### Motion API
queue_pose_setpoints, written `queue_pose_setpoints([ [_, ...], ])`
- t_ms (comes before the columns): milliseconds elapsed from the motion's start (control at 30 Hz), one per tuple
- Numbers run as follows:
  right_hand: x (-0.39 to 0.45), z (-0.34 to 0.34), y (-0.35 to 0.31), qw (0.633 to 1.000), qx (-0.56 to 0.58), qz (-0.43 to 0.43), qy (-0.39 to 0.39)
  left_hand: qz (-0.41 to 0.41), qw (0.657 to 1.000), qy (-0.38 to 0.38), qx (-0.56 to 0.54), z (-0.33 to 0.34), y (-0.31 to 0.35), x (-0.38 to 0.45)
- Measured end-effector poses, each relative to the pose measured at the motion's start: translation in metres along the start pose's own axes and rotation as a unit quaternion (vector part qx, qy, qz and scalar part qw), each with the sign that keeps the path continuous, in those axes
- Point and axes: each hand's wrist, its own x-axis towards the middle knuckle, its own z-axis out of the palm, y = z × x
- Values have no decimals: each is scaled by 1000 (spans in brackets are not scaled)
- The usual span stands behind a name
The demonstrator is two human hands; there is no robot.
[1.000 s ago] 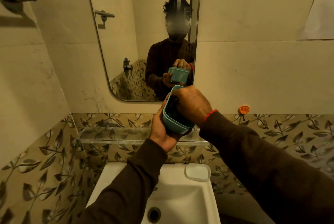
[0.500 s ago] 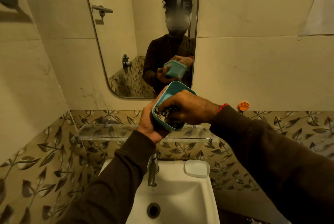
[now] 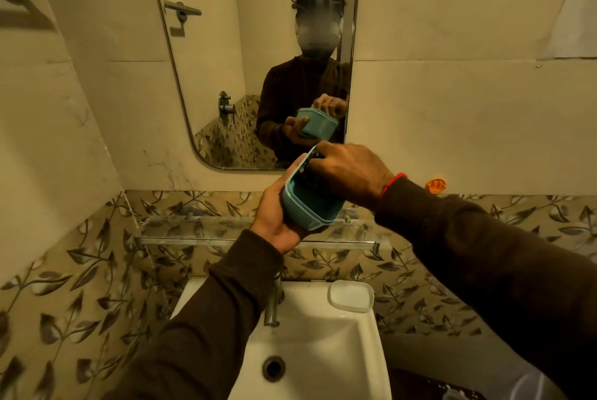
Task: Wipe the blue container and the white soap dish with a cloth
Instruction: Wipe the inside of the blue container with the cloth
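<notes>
My left hand (image 3: 274,215) grips the blue container (image 3: 310,206) from below and holds it tilted in front of the mirror, above the glass shelf. My right hand (image 3: 349,173) reaches into its open top, fingers closed on a dark patterned cloth (image 3: 307,178) that is mostly hidden inside the container. The white soap dish (image 3: 351,295) lies on the back right corner of the white sink (image 3: 365,351), below both hands and apart from them.
A glass shelf (image 3: 200,231) runs along the wall above the sink. A metal tap (image 3: 273,306) stands at the sink's back, partly behind my left sleeve. The mirror (image 3: 226,60) hangs ahead; an orange hook (image 3: 435,186) sticks to the wall on the right.
The container has turned in my left hand and its opening now tilts more to the upper left. My right hand has shifted with the cloth inside it. The view has moved slightly.
</notes>
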Motion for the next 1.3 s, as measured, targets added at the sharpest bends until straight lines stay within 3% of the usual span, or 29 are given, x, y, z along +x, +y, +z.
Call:
queue_pose_setpoints([
  [167,7,-3,-5,997,-1,63,-54,-20,999,27,18,3,0,4],
  [367,4,-13,6,982,14,57,-178,18,999,-18,35,4,4,4],
  [433,1,-18,12,971,75,39,-225,12,999,-11,29,1,2,3],
  [500,-1,-26,21,944,206,43,-256,-2,1000,4,3,-4,0,0],
  [567,-5,-33,31,920,315,64,-222,-24,999,16,-31,-8,1,-3],
  [667,-10,-37,44,896,413,143,-72,-41,997,-5,-65,-10,4,-5],
  [733,-10,-36,49,855,474,207,34,-41,996,-29,-71,-11,5,-4],
  [800,-8,-36,51,813,514,252,108,-47,993,-59,-91,-12,4,-5],
  [867,-5,-37,51,795,518,278,149,-57,988,-75,-123,-12,1,-6],
  [967,-2,-38,48,805,494,289,157,-68,982,-89,-153,-11,-4,-7],
  [1100,-2,-35,40,856,445,253,72,-72,980,-79,-165,-8,-9,-6],
  [1200,3,-32,29,932,285,223,7,-67,985,-74,-137,-3,-15,-5],
  [1300,6,-29,15,963,164,215,0,-61,989,-71,-115,1,-23,-8],
])
